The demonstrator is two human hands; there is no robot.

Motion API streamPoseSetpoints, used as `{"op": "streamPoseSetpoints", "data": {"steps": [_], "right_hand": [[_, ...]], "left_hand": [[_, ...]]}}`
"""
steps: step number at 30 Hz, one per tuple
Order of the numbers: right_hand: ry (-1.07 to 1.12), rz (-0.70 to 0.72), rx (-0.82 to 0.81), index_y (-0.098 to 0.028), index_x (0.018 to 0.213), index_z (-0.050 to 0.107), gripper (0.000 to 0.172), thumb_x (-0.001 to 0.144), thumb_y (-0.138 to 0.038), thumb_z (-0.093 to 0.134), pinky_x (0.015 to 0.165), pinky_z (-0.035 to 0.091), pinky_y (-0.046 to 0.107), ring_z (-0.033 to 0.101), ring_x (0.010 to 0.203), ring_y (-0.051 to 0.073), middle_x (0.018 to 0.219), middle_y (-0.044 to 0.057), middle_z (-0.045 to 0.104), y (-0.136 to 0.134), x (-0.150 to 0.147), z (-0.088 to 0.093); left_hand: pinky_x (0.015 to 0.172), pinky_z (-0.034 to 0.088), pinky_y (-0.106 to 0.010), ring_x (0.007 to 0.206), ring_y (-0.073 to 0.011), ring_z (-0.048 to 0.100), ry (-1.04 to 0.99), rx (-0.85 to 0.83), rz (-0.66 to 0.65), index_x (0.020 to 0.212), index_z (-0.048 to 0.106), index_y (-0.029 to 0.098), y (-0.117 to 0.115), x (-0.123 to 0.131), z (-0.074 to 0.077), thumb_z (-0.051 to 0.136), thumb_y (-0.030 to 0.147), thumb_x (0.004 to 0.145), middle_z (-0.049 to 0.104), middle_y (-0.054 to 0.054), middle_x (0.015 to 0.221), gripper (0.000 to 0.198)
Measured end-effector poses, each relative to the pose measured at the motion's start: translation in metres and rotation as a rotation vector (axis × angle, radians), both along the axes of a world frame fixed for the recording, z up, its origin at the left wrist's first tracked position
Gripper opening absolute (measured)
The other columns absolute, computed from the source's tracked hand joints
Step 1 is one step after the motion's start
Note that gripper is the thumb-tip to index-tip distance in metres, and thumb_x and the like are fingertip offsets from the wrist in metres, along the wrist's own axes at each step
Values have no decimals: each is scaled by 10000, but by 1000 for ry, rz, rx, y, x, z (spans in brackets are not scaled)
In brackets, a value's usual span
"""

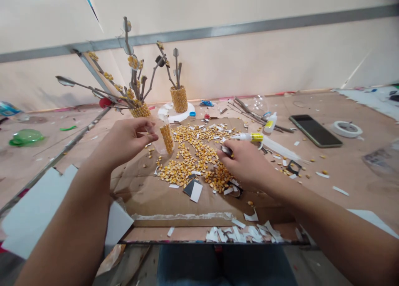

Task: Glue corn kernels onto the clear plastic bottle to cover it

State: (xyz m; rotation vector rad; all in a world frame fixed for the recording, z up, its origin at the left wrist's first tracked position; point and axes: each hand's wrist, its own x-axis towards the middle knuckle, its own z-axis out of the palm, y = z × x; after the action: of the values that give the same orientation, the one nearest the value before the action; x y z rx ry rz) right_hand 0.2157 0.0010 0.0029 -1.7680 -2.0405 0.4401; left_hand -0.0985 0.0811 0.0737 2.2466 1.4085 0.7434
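Note:
My left hand (131,140) is closed on the rim of a see-through plastic cup (160,146). Rows of yellow corn kernels (167,138) cover the cup's right side; the rest of its wall is bare. Over the right edge of a spread of loose kernels (190,165), my right hand (241,159) has its fingers pinched together around a small dark, shiny object whose kind I cannot make out. Just behind that hand is a small white glue bottle (247,137) with a yellow label. The kernels lie on a cardboard sheet (140,194) with paper scraps among them.
Kernel-covered pots with twigs stand at the back, one (140,110) beyond my left hand, another (178,99) by a white ring (166,111). To the right lie a second glue bottle (270,123), a phone (316,130) and a tape roll (347,129). Paper strips (243,234) line the front edge.

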Motion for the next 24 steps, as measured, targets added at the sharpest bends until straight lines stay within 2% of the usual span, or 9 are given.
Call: {"op": "streamPoseSetpoints", "data": {"steps": [3, 5, 7, 13, 16, 18, 22, 24], "right_hand": [[-22, -4, -27, -225, 846, 572, 121, 960, -266, 567, 656, 300, 321, 578, 768, 221, 882, 82, 716, 0, 0, -2], [20, -2, -8, -224, 943, 611, 26, 941, -226, 586, 683, 330, 316, 623, 835, 233, 961, 84, 744, 1, 0, -4], [60, 11, 6, -228, 1004, 628, 69, 940, -224, 601, 698, 347, 313, 642, 852, 233, 982, 73, 755, 1, 0, -4], [54, 49, -14, -232, 962, 646, 101, 987, -320, 603, 677, 338, 310, 636, 801, 218, 921, 50, 748, 0, 0, -5], [40, 56, -10, -232, 954, 651, 132, 996, -349, 605, 671, 327, 310, 630, 798, 216, 918, 49, 747, 0, -1, -5], [34, 60, -5, -229, 938, 647, 154, 1000, -364, 605, 666, 320, 311, 620, 788, 211, 915, 51, 744, 0, -1, -5], [45, 69, 4, -229, 923, 649, 162, 1003, -363, 604, 664, 316, 311, 607, 776, 207, 892, 46, 740, -1, -2, -3], [56, 67, 12, -226, 922, 653, 156, 999, -354, 609, 664, 315, 311, 606, 773, 204, 894, 50, 742, -1, -1, -2]], "left_hand": [[680, 482, -312, 719, -221, 692, 171, 21, 28, 852, 752, 213, 1, -4, 1, 759, 410, 826, 754, -33, 758, 199], [634, 458, -300, 665, -211, 673, 207, 33, 56, 873, 747, 220, 1, -7, 0, 786, 464, 815, 734, -22, 718, 254], [623, 450, -296, 661, -207, 665, 218, 54, 70, 895, 744, 225, 3, -11, 0, 822, 515, 792, 733, -22, 733, 318], [698, 454, -311, 851, -233, 681, 216, 145, 5, 854, 747, 223, 5, -16, 4, 842, 527, 776, 786, -68, 1015, 328], [738, 453, -315, 908, -224, 658, 213, 160, -18, 850, 750, 201, 2, -12, 10, 856, 519, 780, 755, -85, 1199, 343], [771, 456, -317, 902, -203, 627, 222, 150, -37, 895, 747, 179, -1, -9, 13, 863, 513, 794, 732, -90, 1238, 368], [731, 430, -297, 800, -150, 537, 221, 204, -11, 956, 714, 164, -8, -5, 19, 800, 467, 871, 721, -64, 1138, 327], [646, 380, -274, 705, -123, 465, 169, 226, 60, 914, 666, 169, -13, -5, 23, 768, 389, 885, 670, -17, 934, 244]]}}
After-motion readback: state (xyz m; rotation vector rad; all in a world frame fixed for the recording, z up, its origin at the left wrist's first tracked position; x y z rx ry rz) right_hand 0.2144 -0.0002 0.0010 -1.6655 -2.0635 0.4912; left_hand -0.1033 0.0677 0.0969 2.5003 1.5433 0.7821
